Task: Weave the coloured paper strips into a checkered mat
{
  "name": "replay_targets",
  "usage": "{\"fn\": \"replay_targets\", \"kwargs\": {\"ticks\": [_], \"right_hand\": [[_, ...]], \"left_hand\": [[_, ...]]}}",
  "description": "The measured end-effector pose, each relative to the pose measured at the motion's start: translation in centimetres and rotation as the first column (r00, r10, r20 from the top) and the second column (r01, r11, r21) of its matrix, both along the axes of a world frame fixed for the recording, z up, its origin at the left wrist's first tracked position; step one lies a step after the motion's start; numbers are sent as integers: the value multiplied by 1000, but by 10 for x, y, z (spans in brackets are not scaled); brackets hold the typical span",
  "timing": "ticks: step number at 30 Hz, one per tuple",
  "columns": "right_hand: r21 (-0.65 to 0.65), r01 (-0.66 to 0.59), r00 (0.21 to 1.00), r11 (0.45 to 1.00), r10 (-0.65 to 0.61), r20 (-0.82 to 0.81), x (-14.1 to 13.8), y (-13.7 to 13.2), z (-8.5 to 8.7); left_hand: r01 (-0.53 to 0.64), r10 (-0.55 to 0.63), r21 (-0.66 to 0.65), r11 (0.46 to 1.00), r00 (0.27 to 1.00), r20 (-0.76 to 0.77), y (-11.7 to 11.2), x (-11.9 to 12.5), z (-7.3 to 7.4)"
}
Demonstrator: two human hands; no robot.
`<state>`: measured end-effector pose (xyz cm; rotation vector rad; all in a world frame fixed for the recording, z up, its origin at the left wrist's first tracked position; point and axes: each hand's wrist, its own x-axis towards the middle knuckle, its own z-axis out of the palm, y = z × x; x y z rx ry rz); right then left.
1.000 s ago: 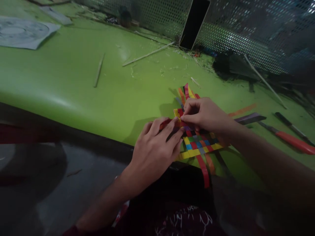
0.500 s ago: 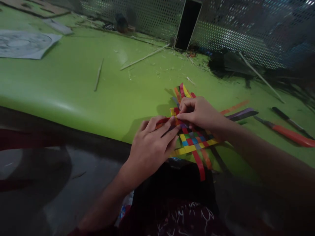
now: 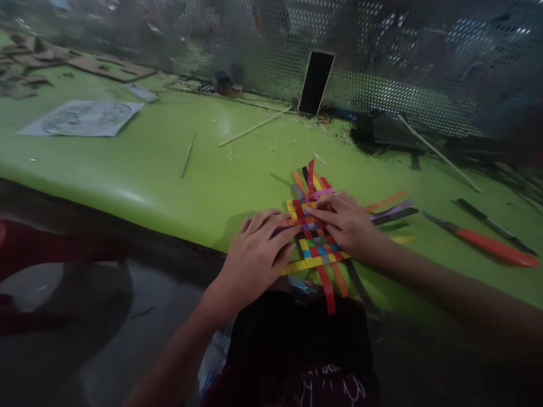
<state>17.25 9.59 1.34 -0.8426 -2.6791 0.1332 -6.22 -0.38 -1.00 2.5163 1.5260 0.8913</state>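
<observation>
A small mat woven from coloured paper strips [image 3: 317, 249] lies on the green table [image 3: 169, 169] near its front edge. Loose strip ends stick out on all sides. My left hand [image 3: 254, 257] lies on the mat's left side with fingers stretched flat, fingertips on the strips. My right hand [image 3: 345, 223] rests on the mat's right part, fingers extended and pressing the strips down near the upper middle. Neither hand lifts anything.
A phone [image 3: 316, 83] leans on the perforated metal screen at the back. An orange-handled knife [image 3: 483, 244] and a dark tool [image 3: 487, 221] lie to the right. Thin sticks [image 3: 254, 127] and a printed sheet [image 3: 85, 117] lie on the left, with cardboard pieces [image 3: 110, 68] beyond.
My right hand went from a pinch on a strip to fingers laid flat on the mat. The view tilted up, showing more of the far table.
</observation>
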Motion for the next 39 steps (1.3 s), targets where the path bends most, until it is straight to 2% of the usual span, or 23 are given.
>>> {"fn": "replay_targets", "kwargs": {"ticks": [4, 14, 19, 22, 24, 27, 31, 35, 37, 39], "right_hand": [[32, -6, 999, 999, 5, 32, 0, 2, -9], [126, -35, 989, 991, 16, 148, -4, 1, -9], [161, -28, 997, 987, 17, 69, -5, -1, -9], [152, -9, 1000, 988, 10, -6, -5, -2, -8], [149, -7, 999, 989, 13, -42, -5, -2, -8], [152, -22, 996, 988, 35, -83, -5, -2, -9], [141, -39, 990, 989, 57, -126, -4, 0, -13], [80, -140, 978, 987, 150, -143, 4, 10, -11], [63, -211, 969, 976, 217, -118, 10, 17, -5], [80, -227, 969, 971, 233, -80, 16, 24, 4]], "left_hand": [[20, -20, 5, 1000, 1000, -13, 0, 0, 1], [30, -34, -50, 998, 997, -76, 1, 1, 2], [89, -89, -38, 995, 996, -10, 3, -5, 6], [57, -57, -10, 998, 997, 43, 10, -10, 11], [23, -23, -10, 1000, 1000, 11, 16, -11, 14], [47, -48, -27, 999, 998, -29, 27, -11, 15], [94, -91, -71, 993, 995, 42, 35, -23, 16], [86, -82, -167, 982, 996, 28, 29, -46, 29], [146, -142, -256, 955, 989, 34, 23, -50, 37], [228, -209, -310, 923, 973, 93, 16, -46, 40]]}}
